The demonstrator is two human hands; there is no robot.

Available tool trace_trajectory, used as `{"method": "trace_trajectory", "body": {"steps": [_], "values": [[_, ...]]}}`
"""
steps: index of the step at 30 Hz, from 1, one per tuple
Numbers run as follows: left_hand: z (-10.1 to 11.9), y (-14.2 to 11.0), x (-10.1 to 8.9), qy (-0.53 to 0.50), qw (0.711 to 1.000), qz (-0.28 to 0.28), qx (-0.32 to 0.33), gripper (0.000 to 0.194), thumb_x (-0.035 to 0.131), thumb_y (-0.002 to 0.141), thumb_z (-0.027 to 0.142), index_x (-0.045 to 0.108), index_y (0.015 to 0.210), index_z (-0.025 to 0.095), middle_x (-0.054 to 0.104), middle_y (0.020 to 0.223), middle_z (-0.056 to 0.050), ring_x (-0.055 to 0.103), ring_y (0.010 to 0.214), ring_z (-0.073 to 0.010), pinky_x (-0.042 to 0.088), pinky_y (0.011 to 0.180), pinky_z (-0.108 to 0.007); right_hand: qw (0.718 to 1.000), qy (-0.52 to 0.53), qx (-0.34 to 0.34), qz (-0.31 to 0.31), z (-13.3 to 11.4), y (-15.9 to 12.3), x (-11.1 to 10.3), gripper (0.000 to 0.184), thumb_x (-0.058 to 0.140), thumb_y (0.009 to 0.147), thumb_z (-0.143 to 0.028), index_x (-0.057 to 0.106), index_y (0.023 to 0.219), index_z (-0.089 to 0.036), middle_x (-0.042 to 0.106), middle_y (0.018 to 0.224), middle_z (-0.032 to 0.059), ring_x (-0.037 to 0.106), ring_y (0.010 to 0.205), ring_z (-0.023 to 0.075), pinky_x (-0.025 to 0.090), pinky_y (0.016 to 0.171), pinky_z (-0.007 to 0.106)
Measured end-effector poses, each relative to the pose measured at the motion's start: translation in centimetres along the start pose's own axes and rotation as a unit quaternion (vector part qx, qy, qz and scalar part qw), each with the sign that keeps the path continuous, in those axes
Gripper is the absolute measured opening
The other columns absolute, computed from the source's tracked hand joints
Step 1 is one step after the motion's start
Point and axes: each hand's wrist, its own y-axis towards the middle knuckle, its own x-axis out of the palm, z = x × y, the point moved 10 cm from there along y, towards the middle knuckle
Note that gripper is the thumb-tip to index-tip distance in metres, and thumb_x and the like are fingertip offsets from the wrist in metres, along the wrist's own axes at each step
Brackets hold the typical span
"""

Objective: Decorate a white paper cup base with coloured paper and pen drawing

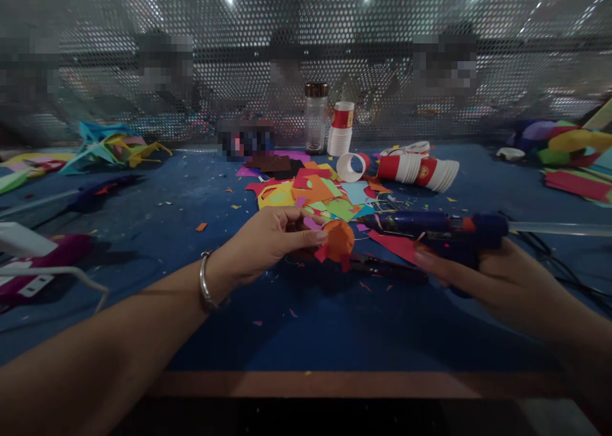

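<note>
Forearms (125,334); left hand (265,241) tight on orange disc (341,239), right hand (500,280) around glue gun (415,224).

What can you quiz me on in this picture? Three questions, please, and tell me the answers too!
1. Which hand holds the glue gun?
2. True or false: in the picture, the jar stands to the left of the upright cups.
3. Fill in the colour: the left hand holds a round paper that is mostly ____.

Key:
1. The right hand.
2. True.
3. Orange.
</note>
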Motion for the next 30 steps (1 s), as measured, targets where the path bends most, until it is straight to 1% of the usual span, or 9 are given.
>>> {"method": "trace_trajectory", "body": {"steps": [4,6,10,13,15,21,24,27,30], "values": [[-0.2,0.0,0.4,0.004,1.0,-0.023,-0.009,0.019,0.078,0.078,0.022,0.073,0.093,0.011,0.07,0.077,-0.002,0.064,0.064,-0.0082,0.048,0.06,-0.019,0.999,0.01,-0.024,-0.025,-1.1,0.0,0.6,0.039,0.065,0.079,-0.048,0.061,0.043,-0.033,0.059,0.044,-0.0025,0.058,0.044,0.02,0.064,0.073,0.038],[-0.3,0.0,0.6,0.002,0.999,-0.035,-0.012,0.019,0.078,0.079,0.023,0.073,0.093,0.01,0.071,0.08,-0.003,0.065,0.067,-0.0091,0.05,0.064,-0.019,0.999,0.007,-0.028,-0.031,-1.2,0.0,0.8,0.04,0.065,0.08,-0.048,0.06,0.044,-0.032,0.058,0.042,-0.0028,0.06,0.045,0.0207,0.064,0.078,0.04],[-0.7,0.1,0.8,-0.001,0.999,-0.044,-0.027,0.019,0.078,0.079,0.022,0.074,0.093,0.01,0.073,0.085,-0.005,0.067,0.069,-0.0096,0.052,0.067,-0.021,0.999,0.009,-0.028,-0.037,-0.9,-0.1,1.0,0.024,0.065,0.08,-0.05,0.078,0.074,-0.03,0.079,0.073,0.0003,0.076,0.074,0.0272,0.064,0.08,0.039],[-0.8,0.0,0.8,-0.007,0.998,-0.044,-0.035,0.016,0.078,0.08,0.022,0.075,0.091,0.011,0.073,0.083,-0.004,0.066,0.066,-0.0085,0.051,0.065,-0.02,0.998,0.019,-0.028,-0.045,-0.8,-0.3,1.2,0.027,0.065,0.081,-0.05,0.081,0.089,-0.029,0.082,0.089,0.0006,0.077,0.085,0.0276,0.065,0.081,0.037],[-0.8,0.0,1.0,-0.01,0.998,-0.048,-0.037,0.014,0.077,0.08,0.021,0.075,0.09,0.011,0.072,0.08,-0.003,0.066,0.066,-0.0081,0.051,0.065,-0.019,0.998,0.019,-0.031,-0.043,-0.9,-0.3,1.1,0.026,0.065,0.081,-0.049,0.081,0.087,-0.029,0.082,0.089,0.0003,0.078,0.084,0.0275,0.064,0.082,0.037],[-0.5,-0.3,1.4,-0.009,0.997,-0.062,-0.035,0.01,0.075,0.083,0.019,0.076,0.09,0.011,0.072,0.078,-0.002,0.064,0.064,-0.0064,0.05,0.062,-0.016,0.999,0.01,-0.03,-0.04,-1.0,-0.2,1.2,0.03,0.065,0.08,-0.047,0.07,0.055,-0.032,0.066,0.048,-0.0024,0.073,0.06,0.025,0.066,0.073,0.035],[-0.5,-0.3,1.4,-0.003,0.997,-0.067,-0.037,0.01,0.074,0.085,0.019,0.076,0.091,0.012,0.073,0.079,-0.003,0.065,0.065,-0.0065,0.051,0.062,-0.016,0.999,0.0,-0.038,-0.037,-1.0,-0.3,1.1,0.026,0.065,0.081,-0.049,0.076,0.065,-0.031,0.072,0.056,-0.0024,0.071,0.056,0.0236,0.066,0.07,0.035],[-0.5,-0.2,1.5,-0.004,0.997,-0.07,-0.039,0.008,0.074,0.085,0.019,0.076,0.089,0.012,0.072,0.077,-0.002,0.064,0.063,-0.0058,0.05,0.061,-0.016,0.998,-0.015,-0.057,-0.038,-1.0,-0.4,1.2,0.028,0.063,0.082,-0.051,0.081,0.08,-0.03,0.081,0.077,-0.0004,0.075,0.066,0.0253,0.066,0.072,0.036],[-0.5,-0.2,1.5,-0.004,0.997,-0.071,-0.04,0.008,0.074,0.085,0.019,0.075,0.089,0.012,0.072,0.077,-0.001,0.063,0.063,-0.0053,0.05,0.061,-0.015,0.997,-0.024,-0.066,-0.043,-1.1,-0.5,1.3,0.031,0.062,0.084,-0.053,0.081,0.079,-0.03,0.08,0.076,0.0001,0.076,0.069,0.0267,0.066,0.078,0.039]]}}
